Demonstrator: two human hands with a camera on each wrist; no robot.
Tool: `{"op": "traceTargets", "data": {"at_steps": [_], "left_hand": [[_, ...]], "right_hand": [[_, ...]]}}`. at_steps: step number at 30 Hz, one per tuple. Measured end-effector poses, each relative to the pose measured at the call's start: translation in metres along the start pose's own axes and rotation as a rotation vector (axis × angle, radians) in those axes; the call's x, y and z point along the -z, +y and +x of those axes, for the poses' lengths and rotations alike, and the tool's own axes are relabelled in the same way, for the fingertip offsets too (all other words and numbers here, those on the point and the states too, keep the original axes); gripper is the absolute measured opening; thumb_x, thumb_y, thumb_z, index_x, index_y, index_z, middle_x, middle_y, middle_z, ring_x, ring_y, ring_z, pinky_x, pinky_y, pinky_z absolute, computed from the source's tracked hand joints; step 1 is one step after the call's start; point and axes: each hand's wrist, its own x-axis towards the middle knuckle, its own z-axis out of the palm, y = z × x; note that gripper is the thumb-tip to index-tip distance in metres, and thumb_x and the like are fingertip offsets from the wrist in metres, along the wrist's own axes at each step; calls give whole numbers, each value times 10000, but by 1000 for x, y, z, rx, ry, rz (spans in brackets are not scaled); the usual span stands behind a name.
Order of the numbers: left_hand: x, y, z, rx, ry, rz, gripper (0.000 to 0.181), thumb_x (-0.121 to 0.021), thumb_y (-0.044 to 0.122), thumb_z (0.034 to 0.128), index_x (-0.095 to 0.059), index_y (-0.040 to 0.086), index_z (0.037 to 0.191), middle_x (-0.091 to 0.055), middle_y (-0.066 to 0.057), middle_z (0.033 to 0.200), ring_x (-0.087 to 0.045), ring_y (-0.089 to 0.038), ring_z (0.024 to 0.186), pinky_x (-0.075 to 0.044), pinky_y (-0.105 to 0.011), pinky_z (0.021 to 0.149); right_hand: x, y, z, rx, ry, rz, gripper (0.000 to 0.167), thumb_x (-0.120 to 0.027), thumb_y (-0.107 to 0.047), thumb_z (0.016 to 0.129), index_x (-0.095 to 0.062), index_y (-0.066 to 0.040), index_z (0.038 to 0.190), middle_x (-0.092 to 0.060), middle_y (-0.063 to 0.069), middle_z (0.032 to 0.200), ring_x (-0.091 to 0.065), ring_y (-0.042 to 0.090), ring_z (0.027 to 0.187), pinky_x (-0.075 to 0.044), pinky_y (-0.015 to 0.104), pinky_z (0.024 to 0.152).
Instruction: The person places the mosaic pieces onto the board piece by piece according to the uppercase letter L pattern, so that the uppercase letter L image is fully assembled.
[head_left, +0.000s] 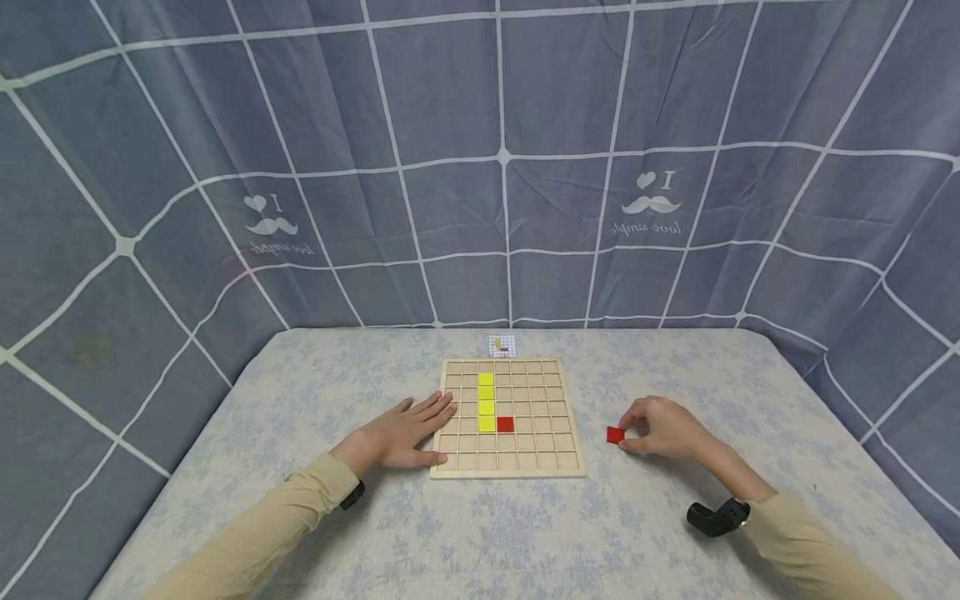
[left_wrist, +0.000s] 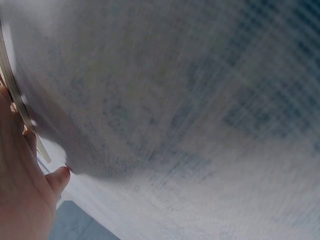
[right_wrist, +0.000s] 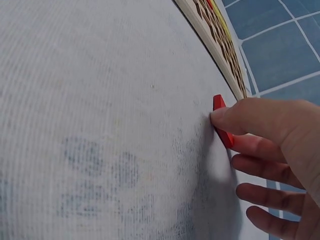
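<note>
A wooden grid board (head_left: 537,465) lies on the table, with a column of yellow square tiles (head_left: 487,408) in it. One red tile (head_left: 506,424) sits in a cell just right of the lowest yellow one. My left hand (head_left: 401,432) rests flat at the board's left edge, its fingertips and thumb touching the frame. Off to the right of the board, my right hand (head_left: 662,429) pinches another red square tile (right_wrist: 220,120) between thumb and fingers, above the tablecloth.
Behind the board lies a small printed card (head_left: 502,346) showing a grid with coloured squares. A pale cloth with blue flowers (head_left: 360,525) covers the table. Grey-blue curtains with white lines (head_left: 450,208) hang around its back and sides.
</note>
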Motion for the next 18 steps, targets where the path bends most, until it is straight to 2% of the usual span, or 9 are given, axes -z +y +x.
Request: {"op": "traceTargets", "data": {"at_steps": [8, 18], "left_hand": [[0, 1, -2, -1, 3, 0, 829, -396, 658, 931, -123, 201, 1566, -60, -17, 1639, -74, -222, 1512, -154, -540, 1198], [0, 1, 0, 3, 4, 7, 821, -385, 660, 934, -120, 208, 1566, -61, -14, 1639, -75, -222, 1512, -155, -536, 1199]], "right_hand": [[-1, -8, 8, -51, 23, -12, 178, -821, -241, 713, -745, -145, 843, -679, -66, 810, -513, 72, 710, -425, 241, 602], [-4, -25, 24, 5, 70, 7, 162, -801, -244, 742, -753, -159, 871, -691, -57, 838, -569, 86, 755, -461, 239, 619]]}}
